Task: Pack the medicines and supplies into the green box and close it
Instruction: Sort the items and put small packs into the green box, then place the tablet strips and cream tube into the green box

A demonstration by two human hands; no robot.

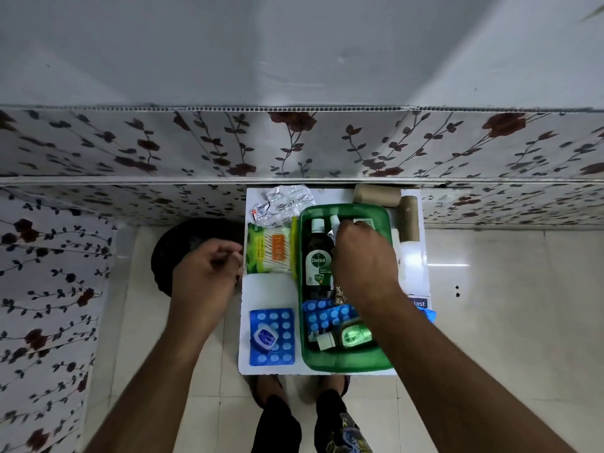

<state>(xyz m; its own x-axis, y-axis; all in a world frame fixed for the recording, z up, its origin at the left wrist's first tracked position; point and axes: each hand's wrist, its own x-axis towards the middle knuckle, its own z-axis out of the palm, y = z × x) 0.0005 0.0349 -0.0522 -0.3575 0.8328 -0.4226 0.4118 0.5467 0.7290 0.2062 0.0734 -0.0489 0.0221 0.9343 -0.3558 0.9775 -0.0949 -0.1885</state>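
The open green box (346,362) stands on a small white table (268,289). Inside lie a dark Dettol bottle (317,263), blue pill strips (327,315), a small green bottle (354,336) and a white-capped bottle (326,341). My right hand (359,256) reaches into the box's far half, its fingers closed on a small white item that is mostly hidden. Left of the table hovers my left hand (206,269), loosely curled and holding nothing. Outside the box lie a cotton swab pack (269,251), a blue blister sheet (277,335) with a small blue jar (265,336) on it, and clear wrappers (284,202).
Two brown bandage rolls (376,194) (408,217) lie behind and right of the box. A yellow-green lid edge (294,246) stands along the box's left side. A dark round stool (196,243) sits left of the table. Floral wall panels stand behind. My feet are below the table.
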